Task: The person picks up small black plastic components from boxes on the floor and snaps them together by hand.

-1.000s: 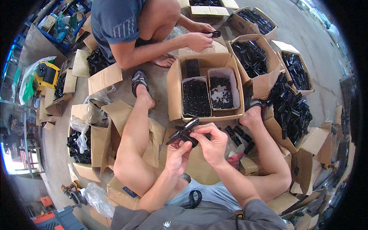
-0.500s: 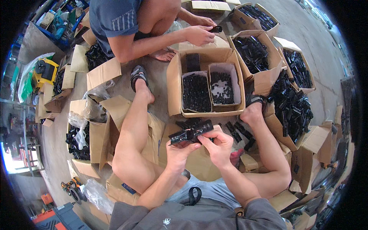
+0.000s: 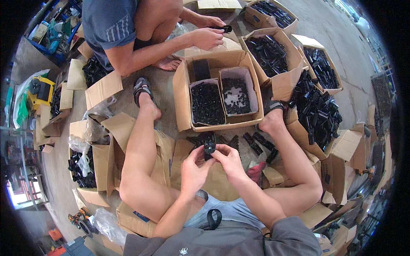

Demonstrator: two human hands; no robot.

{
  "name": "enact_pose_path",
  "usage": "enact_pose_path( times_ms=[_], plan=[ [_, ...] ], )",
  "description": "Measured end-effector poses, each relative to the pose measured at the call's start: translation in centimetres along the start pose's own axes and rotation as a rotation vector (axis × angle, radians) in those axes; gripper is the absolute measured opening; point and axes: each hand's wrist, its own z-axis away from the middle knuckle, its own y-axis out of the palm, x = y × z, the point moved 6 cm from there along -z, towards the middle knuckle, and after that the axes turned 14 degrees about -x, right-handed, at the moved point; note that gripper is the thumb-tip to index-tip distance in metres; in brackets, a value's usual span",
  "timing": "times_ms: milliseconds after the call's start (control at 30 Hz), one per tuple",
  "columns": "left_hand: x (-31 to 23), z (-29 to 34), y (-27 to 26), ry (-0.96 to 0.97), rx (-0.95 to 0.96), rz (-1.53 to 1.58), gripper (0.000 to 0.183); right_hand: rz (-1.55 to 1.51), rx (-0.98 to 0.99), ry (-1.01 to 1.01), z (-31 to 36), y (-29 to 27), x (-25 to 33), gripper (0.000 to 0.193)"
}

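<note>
Black plastic part pinched between left hand and right hand fingertips; cardboard box just beyond

**Layout: seated person, floor**

Large carton lies ahead between the feet; two inner boxes sit in it, side by side. Loose parts lie on the floor between carton and hands. Further cartons stand right; another carton left. A second person sits behind the carton.
</note>
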Motion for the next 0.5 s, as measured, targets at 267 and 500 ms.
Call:
enact_pose_path(
  times_ms=[267,500],
  plan=[
    [3.7,-0.2,1.4,-0.476,0.209,0.454,0.029,0.202,0.043,-0.176,-0.1,-0.7,1.6,0.030],
    [2.9,-0.7,-0.5,-0.516,0.028,0.612,0.025,0.624,-0.195,-0.800,-8.1,-1.6,10.5,0.015]
  ],
)
